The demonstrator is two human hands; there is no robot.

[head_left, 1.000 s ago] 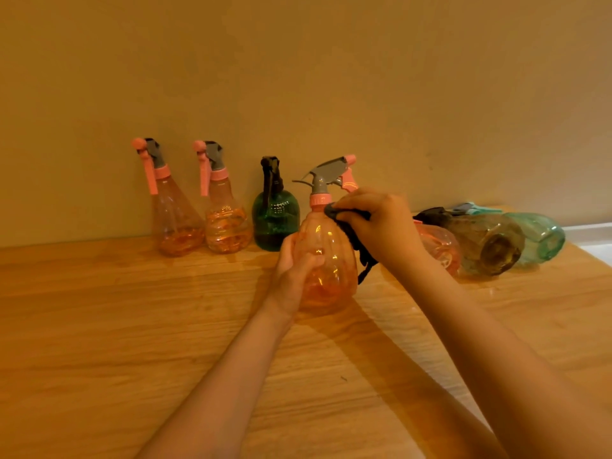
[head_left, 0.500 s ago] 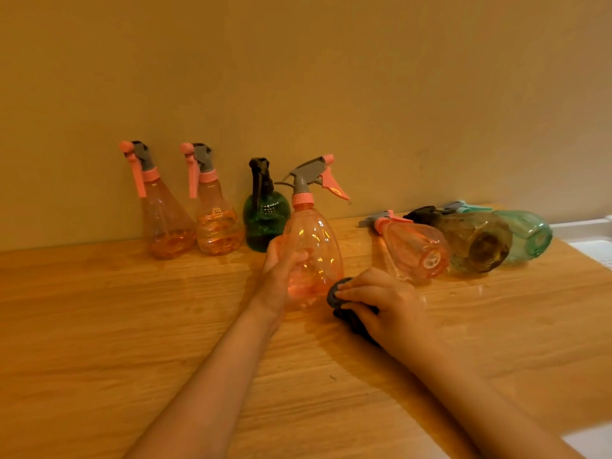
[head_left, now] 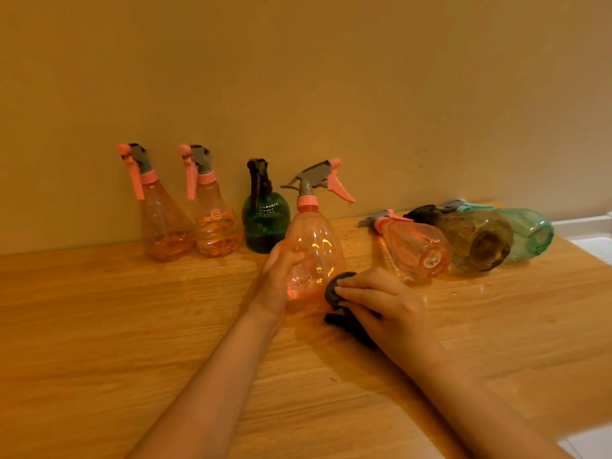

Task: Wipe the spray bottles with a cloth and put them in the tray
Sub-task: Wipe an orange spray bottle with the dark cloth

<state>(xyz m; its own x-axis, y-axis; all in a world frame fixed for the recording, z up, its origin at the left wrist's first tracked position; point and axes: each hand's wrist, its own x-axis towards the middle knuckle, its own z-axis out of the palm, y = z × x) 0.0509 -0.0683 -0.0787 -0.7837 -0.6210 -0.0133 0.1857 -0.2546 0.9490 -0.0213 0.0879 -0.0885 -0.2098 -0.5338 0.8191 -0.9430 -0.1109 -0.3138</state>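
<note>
An upright pink spray bottle [head_left: 314, 246] with a grey and pink trigger head stands on the wooden table [head_left: 99, 326]. My left hand [head_left: 278, 276] grips its lower left side. My right hand [head_left: 384, 309] presses a dark cloth [head_left: 339, 291] against the bottle's lower right side, near its base; part of the cloth trails under my palm. At the far right edge lies a white tray [head_left: 586, 233], only partly in view.
Two pink spray bottles [head_left: 165, 220] [head_left: 215, 223] and a green one [head_left: 265, 217] stand along the wall at the left. To the right, a pink bottle [head_left: 414, 250], a brown one [head_left: 477, 240] and a teal one [head_left: 530, 230] lie on their sides.
My right hand with the cloth slid down from the bottle's neck to its base. The bottle's trigger head became uncovered. My left hand kept its grip.
</note>
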